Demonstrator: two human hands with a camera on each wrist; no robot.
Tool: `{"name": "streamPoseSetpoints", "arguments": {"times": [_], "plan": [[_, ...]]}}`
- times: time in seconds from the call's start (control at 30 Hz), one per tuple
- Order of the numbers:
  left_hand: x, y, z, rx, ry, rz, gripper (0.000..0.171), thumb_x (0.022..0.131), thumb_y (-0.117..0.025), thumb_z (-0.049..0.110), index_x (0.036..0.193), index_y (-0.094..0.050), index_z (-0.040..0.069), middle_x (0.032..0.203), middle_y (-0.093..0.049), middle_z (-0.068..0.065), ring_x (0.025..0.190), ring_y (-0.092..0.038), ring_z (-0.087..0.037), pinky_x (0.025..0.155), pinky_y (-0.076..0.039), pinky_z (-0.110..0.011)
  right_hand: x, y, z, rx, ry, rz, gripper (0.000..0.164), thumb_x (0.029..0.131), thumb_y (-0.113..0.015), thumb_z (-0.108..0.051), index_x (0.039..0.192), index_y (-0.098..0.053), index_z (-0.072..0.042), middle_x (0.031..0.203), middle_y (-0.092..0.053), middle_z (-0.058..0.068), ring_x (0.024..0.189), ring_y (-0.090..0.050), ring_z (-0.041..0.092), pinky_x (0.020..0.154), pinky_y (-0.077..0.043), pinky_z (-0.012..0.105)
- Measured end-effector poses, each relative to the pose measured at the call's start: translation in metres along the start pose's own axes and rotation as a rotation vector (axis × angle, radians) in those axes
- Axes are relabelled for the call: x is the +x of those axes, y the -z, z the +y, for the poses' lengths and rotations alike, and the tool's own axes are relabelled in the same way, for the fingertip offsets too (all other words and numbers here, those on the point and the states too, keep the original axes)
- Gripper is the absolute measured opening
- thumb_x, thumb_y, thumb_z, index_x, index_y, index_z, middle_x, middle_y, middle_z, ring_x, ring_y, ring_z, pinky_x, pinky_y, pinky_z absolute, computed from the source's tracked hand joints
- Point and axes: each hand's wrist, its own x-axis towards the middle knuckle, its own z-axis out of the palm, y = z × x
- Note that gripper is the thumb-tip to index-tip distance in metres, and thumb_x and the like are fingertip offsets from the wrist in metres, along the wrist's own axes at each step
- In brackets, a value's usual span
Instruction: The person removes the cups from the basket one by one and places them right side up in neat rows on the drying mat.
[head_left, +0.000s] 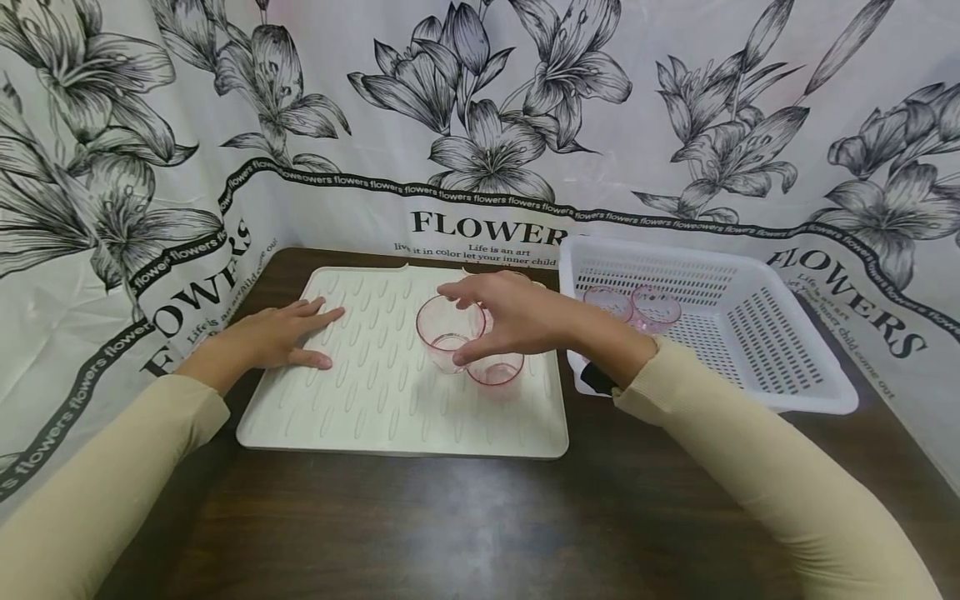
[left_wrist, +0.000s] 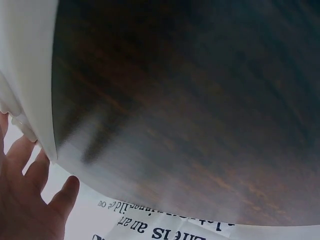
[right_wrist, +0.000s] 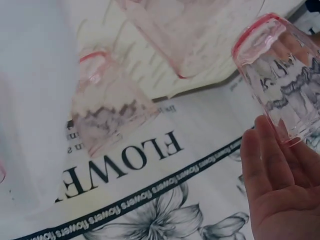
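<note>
Left hand, fingers straight and spread apart, resting at left side of ribbed white mat. Right hand, thumb and fingers curved round pink-rimmed clear glass, which is over middle of mat; second glass just beside, under right hand. Mat lies on dark bench; right of it, perforated white basket with two more glasses inside. Behind, flower-printed cloth.
</note>
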Motion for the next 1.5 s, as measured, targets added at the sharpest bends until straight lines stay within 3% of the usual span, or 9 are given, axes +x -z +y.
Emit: {"name": "streamPoseSetpoints", "arguments": {"times": [0.7, 1.1, 1.33, 1.5], "plan": [[-0.001, 0.001, 0.000, -0.011, -0.024, 0.022, 0.093, 0.086, -0.061, 0.066, 0.155, -0.033, 0.009, 0.156, -0.026, -0.031, 0.141, -0.026, -0.053, 0.104, -0.030, -0.071, 0.014, -0.006, -0.012, -0.050, 0.024, -0.051, 0.083, 0.083, -0.081, -0.040, 0.149, -0.044, -0.005, 0.144, -0.055, 0.004, 0.124, -0.056, 0.014, 0.106, -0.041, 0.030], [-0.001, 0.000, -0.001, -0.019, -0.020, 0.019, 0.094, 0.086, -0.061, 0.067, 0.155, -0.033, 0.009, 0.157, -0.026, -0.031, 0.141, -0.026, -0.053, 0.104, -0.028, -0.072, 0.032, -0.032, -0.010, -0.037, 0.003, -0.146, 0.087, 0.082, -0.082, -0.034, 0.152, -0.038, -0.004, 0.140, -0.055, 0.011, 0.127, -0.055, 0.021, 0.104, -0.042, 0.032], [-0.002, 0.001, 0.000, -0.022, -0.029, 0.025, 0.092, 0.086, -0.062, 0.064, 0.154, -0.034, 0.009, 0.156, -0.026, -0.031, 0.141, -0.027, -0.053, 0.103, -0.030, -0.071, 0.040, -0.046, -0.007, -0.049, 0.006, -0.153, 0.084, 0.084, -0.081, -0.034, 0.151, -0.039, -0.005, 0.140, -0.054, 0.013, 0.124, -0.056, 0.023, 0.104, -0.042, 0.031], [-0.001, 0.001, 0.000, -0.021, -0.015, 0.018, 0.093, 0.086, -0.062, 0.065, 0.155, -0.033, 0.009, 0.157, -0.025, -0.031, 0.141, -0.026, -0.053, 0.104, -0.029, -0.072, 0.042, -0.053, -0.008, -0.067, -0.006, -0.169, 0.084, 0.086, -0.080, -0.034, 0.152, -0.037, -0.004, 0.145, -0.050, 0.013, 0.131, -0.050, 0.023, 0.109, -0.038, 0.032]]}}
